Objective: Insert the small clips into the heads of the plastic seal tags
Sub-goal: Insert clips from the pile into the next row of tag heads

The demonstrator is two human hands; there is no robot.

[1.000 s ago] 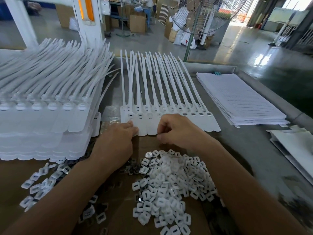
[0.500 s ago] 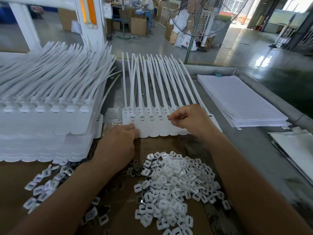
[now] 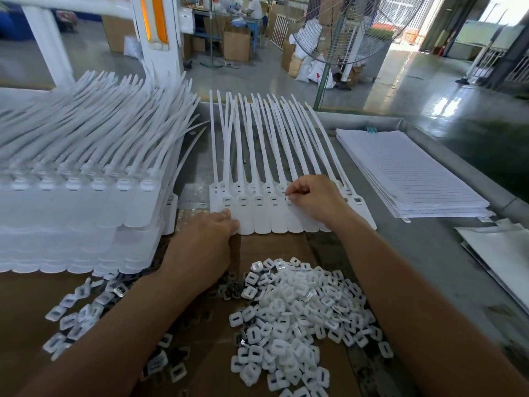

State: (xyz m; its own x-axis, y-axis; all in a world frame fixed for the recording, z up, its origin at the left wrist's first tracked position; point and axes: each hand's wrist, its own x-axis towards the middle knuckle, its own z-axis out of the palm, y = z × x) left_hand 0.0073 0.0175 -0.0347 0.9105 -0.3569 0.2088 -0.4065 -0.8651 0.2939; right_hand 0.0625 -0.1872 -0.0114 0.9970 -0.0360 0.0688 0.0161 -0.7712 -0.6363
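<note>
Head cam, quick notes. A row of seal tags [image 3: 257,216] lay flat on the bench [image 3: 429,253], straps pointing away from the person and the flat ends overlapping a cardboard sheet [image 3: 274,245]. The right hand [image 3: 312,199] sat on top of the row, right of the middle, w/ thumb and forefinger pinched together on a small clip [image 3: 288,198] right at one tag's head. It was a tiny white bit, so no more detail than that tbh. The left hand [image 3: 206,242] was down at the row's near left corner, its fingers [image 3: 226,220] fairly straight and pressing on the leftmost tags' flat ends. The loose clips [image 3: 294,308] were heaped on the cardboard between the forearms, w/ more scattered to the left. A big tag stack [image 3: 86,202] filled the left side and a pile of lined sheets [image 3: 409,173] sat on the right. A pedestal fan [image 3: 343,32] stood behind the bench.
</note>
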